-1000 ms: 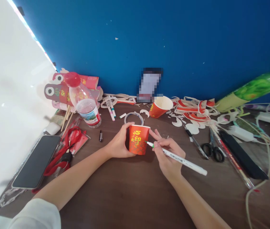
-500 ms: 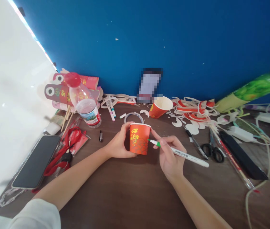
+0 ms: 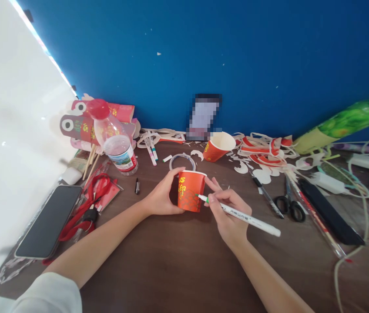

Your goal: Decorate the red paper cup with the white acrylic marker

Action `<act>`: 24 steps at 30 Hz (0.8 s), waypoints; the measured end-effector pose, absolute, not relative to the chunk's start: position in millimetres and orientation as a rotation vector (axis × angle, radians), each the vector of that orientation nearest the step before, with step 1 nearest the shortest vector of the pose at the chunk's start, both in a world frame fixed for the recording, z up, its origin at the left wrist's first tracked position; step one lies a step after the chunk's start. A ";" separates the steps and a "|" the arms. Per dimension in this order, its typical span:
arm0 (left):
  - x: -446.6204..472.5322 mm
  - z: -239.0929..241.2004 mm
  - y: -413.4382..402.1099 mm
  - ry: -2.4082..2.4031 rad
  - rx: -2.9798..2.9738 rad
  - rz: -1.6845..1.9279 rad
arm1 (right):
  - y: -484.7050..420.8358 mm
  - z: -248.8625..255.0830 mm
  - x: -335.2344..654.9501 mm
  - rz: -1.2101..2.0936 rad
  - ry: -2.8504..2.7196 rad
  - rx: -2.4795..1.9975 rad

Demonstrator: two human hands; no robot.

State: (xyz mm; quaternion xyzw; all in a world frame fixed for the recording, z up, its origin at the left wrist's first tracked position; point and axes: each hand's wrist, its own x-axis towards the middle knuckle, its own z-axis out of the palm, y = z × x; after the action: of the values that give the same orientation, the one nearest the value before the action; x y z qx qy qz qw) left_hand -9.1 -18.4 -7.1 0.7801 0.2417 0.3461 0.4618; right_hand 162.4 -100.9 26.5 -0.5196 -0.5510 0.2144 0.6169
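My left hand (image 3: 164, 194) is wrapped round the left side of a red paper cup (image 3: 191, 193) with yellow lettering, which stands upright at the middle of the table. A white marker (image 3: 246, 216) with a green tip is pinched in my right hand (image 3: 232, 214). Its tip touches or nearly touches the cup's printed side, and an outstretched finger rests near the cup's right edge. Behind the cup lies a roll of tape (image 3: 182, 161). A second red paper cup (image 3: 212, 152) sits tilted further back.
At left are a plastic bottle (image 3: 124, 156), a phone (image 3: 49, 221) and red scissors (image 3: 101, 191). Paper scraps (image 3: 259, 150), a pen (image 3: 267, 195), black-handled scissors (image 3: 290, 208) and cables lie at right. Another phone (image 3: 204, 115) leans on the blue partition (image 3: 171, 56).
The marker tip has moved left and slightly down, onto the cup's printed side. The cup has turned a little, its lettering shifting left. My left hand keeps its hold.
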 end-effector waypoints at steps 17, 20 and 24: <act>-9.9 -3.4 -19.4 0.582 1.825 0.830 | -100.3 24.3 164.5 0.436 -1.266 -1.155; -10.1 -3.3 -19.1 0.573 1.806 0.821 | -100.4 24.8 165.3 0.447 -1.257 -1.130; -9.5 -3.4 -19.0 0.554 1.783 0.810 | -100.2 25.6 166.1 0.473 -1.242 -1.120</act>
State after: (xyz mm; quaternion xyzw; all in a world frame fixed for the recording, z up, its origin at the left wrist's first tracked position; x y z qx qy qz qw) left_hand -9.5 -19.0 -3.4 0.7453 0.2317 0.3386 0.5255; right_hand 166.1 -100.2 25.6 -0.4921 -0.5456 0.2080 0.6456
